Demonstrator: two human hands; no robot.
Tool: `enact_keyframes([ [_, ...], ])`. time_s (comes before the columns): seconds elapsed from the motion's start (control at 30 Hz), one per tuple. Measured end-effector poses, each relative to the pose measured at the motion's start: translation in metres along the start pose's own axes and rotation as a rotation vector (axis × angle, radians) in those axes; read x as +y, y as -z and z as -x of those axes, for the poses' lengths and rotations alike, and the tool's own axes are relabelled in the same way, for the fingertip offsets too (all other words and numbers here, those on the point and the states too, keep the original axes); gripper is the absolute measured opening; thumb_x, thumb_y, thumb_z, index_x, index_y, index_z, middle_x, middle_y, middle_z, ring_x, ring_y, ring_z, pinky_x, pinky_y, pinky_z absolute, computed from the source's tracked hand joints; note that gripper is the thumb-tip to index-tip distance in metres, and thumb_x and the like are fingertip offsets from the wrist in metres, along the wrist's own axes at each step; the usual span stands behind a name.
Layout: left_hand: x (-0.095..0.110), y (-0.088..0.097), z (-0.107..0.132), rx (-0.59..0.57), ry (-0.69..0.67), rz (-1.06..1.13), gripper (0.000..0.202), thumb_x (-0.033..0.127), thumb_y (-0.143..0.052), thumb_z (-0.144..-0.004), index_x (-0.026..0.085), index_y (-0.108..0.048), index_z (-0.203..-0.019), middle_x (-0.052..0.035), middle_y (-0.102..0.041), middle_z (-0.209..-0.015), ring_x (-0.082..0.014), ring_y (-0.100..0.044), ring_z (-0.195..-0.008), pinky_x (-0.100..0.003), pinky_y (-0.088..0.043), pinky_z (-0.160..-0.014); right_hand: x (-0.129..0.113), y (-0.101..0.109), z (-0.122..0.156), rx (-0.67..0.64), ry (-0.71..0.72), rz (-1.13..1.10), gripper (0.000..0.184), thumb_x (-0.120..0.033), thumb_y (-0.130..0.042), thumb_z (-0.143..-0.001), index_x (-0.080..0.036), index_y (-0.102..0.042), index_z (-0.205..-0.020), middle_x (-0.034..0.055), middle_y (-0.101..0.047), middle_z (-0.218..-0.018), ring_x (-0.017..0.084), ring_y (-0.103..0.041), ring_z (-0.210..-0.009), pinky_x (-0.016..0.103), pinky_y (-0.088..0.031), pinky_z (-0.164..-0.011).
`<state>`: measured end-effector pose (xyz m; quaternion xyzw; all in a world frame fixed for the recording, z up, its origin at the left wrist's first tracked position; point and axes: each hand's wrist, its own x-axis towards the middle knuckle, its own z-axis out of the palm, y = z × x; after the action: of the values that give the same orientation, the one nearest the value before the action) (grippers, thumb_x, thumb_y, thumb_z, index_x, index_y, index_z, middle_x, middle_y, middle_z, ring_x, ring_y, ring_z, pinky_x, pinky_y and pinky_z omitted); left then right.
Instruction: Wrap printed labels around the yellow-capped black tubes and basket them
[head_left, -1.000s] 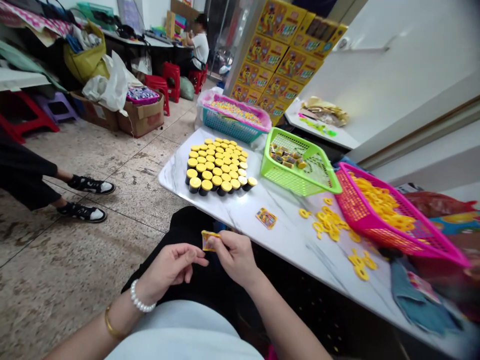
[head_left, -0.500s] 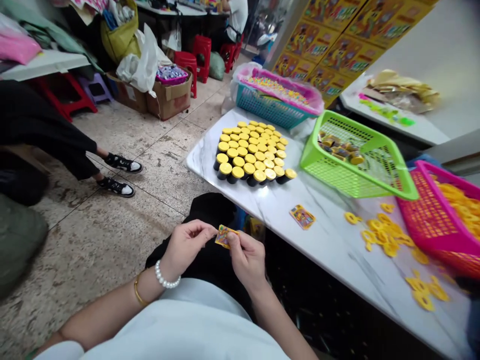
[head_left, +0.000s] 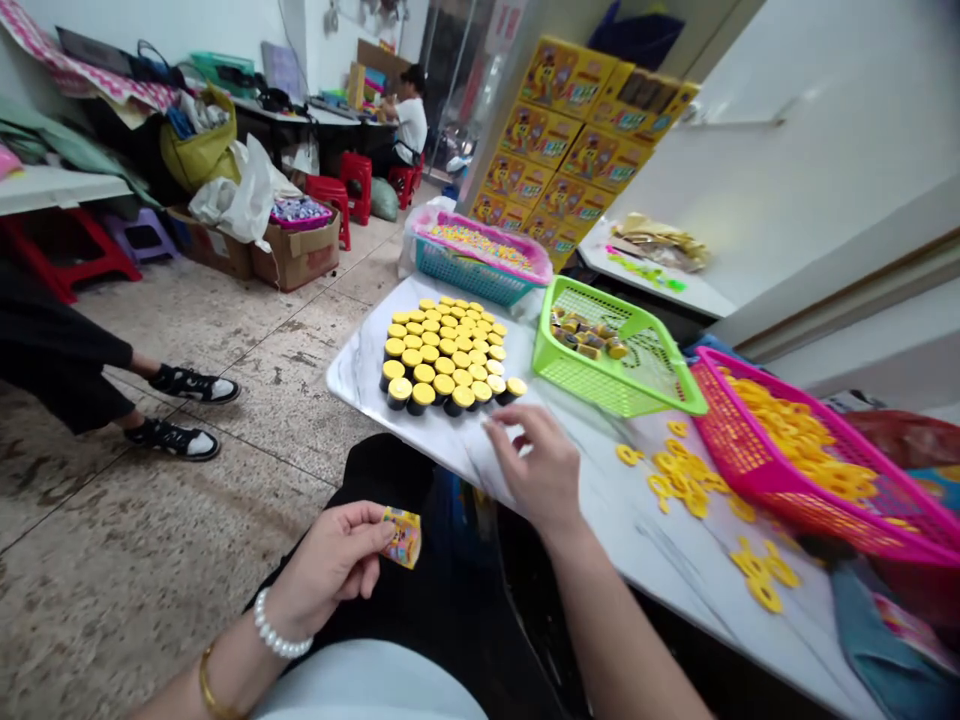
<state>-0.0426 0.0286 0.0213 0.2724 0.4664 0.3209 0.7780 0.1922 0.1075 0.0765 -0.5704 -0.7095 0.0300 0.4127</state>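
Note:
My left hand sits over my lap and pinches a small colourful sticker between thumb and fingers. My right hand is stretched out over the white marble table, fingers spread and flat, just in front of a cluster of black jars with yellow lids. Nothing shows in its fingers; whatever lies under the palm is hidden. Loose yellow rings lie on the table to the right of that hand.
A green basket with a few jars, a pink basket of yellow rings and a blue basket stand on the table. Yellow cartons are stacked behind. Another person's legs and sneakers are on the floor at left.
My right hand has let go of the sticker and moved up and right onto the table near the jars. My left hand keeps the sticker over my lap.

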Motion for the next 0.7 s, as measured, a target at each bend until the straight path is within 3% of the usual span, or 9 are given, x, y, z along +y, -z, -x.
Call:
enact_keyframes([
  [0.03, 0.002, -0.002, -0.002, -0.024, 0.000, 0.020, 0.042, 0.048, -0.079, -0.071, 0.012, -0.071, -0.091, -0.0007, -0.060, -0.051, -0.0018, -0.031, -0.032, -0.018, -0.007, -0.035, 0.013, 0.005, -0.019, 0.034, -0.006, 0.085, 0.009, -0.027, -0.061, -0.086, -0.021, -0.066, -0.091, 0.0099, -0.070, -0.105, 0.022, -0.064, -0.086, 0.032, -0.051, -0.067],
  [0.1, 0.009, -0.006, -0.008, -0.048, -0.010, 0.092, 0.037, 0.041, -0.082, -0.069, 0.010, -0.073, -0.087, -0.0014, -0.062, -0.056, -0.0009, -0.034, -0.036, -0.016, -0.009, -0.035, 0.039, 0.011, -0.048, -0.049, -0.028, 0.201, 0.025, -0.019, -0.061, -0.079, -0.020, -0.065, -0.104, 0.0123, -0.068, -0.120, 0.027, -0.064, -0.100, 0.037, -0.052, -0.075],
  [0.17, 0.019, -0.010, -0.014, -0.055, -0.009, 0.193, 0.030, 0.032, -0.086, -0.066, 0.009, -0.073, -0.081, -0.0012, -0.061, -0.058, -0.0005, -0.036, -0.039, -0.013, -0.012, -0.034, 0.057, 0.013, -0.062, -0.171, -0.097, 0.278, 0.029, -0.017, -0.061, -0.076, -0.020, -0.065, -0.105, 0.0103, -0.072, -0.109, 0.027, -0.066, -0.094, 0.039, -0.051, -0.079],
  [0.23, 0.028, -0.014, -0.020, -0.060, 0.011, 0.293, 0.022, 0.021, -0.085, -0.066, 0.008, -0.073, -0.079, -0.0035, -0.065, -0.064, -0.0002, -0.038, -0.042, -0.011, -0.014, -0.033, 0.066, 0.014, -0.061, -0.204, -0.170, 0.339, 0.026, -0.018, -0.060, -0.077, -0.019, -0.065, -0.102, 0.0074, -0.074, -0.092, 0.025, -0.067, -0.083, 0.039, -0.050, -0.079],
  [0.3, 0.035, -0.017, -0.027, -0.068, 0.036, 0.356, 0.014, 0.013, -0.080, -0.069, 0.007, -0.074, -0.080, -0.0078, -0.070, -0.075, 0.0005, -0.038, -0.044, -0.009, -0.015, -0.032, 0.066, 0.017, -0.051, -0.172, -0.174, 0.394, 0.028, -0.022, -0.060, -0.078, -0.020, -0.063, -0.105, 0.0068, -0.073, -0.087, 0.027, -0.066, -0.083, 0.039, -0.049, -0.077],
  [0.37, 0.038, -0.019, -0.033, -0.065, 0.050, 0.378, 0.009, 0.009, -0.076, -0.072, 0.006, -0.073, -0.079, -0.0099, -0.071, -0.080, 0.0009, -0.039, -0.043, -0.009, -0.016, -0.031, 0.063, 0.021, -0.042, -0.162, -0.105, 0.445, 0.032, -0.026, -0.062, -0.077, -0.020, -0.060, -0.108, 0.0093, -0.072, -0.095, 0.030, -0.065, -0.091, 0.041, -0.048, -0.079],
  [0.5, 0.034, -0.025, -0.042, -0.051, 0.072, 0.374, 0.007, 0.007, -0.073, -0.076, 0.006, -0.074, -0.082, -0.0107, -0.072, -0.084, 0.0003, -0.043, -0.044, -0.008, -0.018, -0.031, 0.060, 0.018, -0.043, -0.223, -0.008, 0.466, 0.027, -0.031, -0.066, -0.077, -0.020, -0.059, -0.101, 0.0135, -0.068, -0.105, 0.031, -0.063, -0.095, 0.040, -0.048, -0.080],
  [0.63, 0.033, -0.030, -0.047, -0.088, 0.082, 0.398, 0.012, 0.008, -0.071, -0.078, 0.007, -0.075, -0.090, -0.0099, -0.072, -0.088, 0.0009, -0.044, -0.045, -0.007, -0.020, -0.030, 0.061, 0.012, -0.060, -0.229, -0.098, 0.442, 0.016, -0.031, -0.066, -0.078, -0.021, -0.058, -0.089, 0.0095, -0.068, -0.088, 0.026, -0.062, -0.081, 0.037, -0.047, -0.072],
  [0.7, 0.035, -0.031, -0.047, -0.107, 0.071, 0.432, 0.009, 0.008, -0.071, -0.079, 0.007, -0.074, -0.087, -0.0077, -0.071, -0.084, 0.0012, -0.043, -0.044, -0.007, -0.020, -0.030, 0.057, 0.014, -0.059, -0.165, -0.168, 0.375, 0.016, -0.028, -0.068, -0.075, -0.021, -0.058, -0.085, 0.0071, -0.067, -0.080, 0.024, -0.062, -0.075, 0.037, -0.048, -0.071],
])
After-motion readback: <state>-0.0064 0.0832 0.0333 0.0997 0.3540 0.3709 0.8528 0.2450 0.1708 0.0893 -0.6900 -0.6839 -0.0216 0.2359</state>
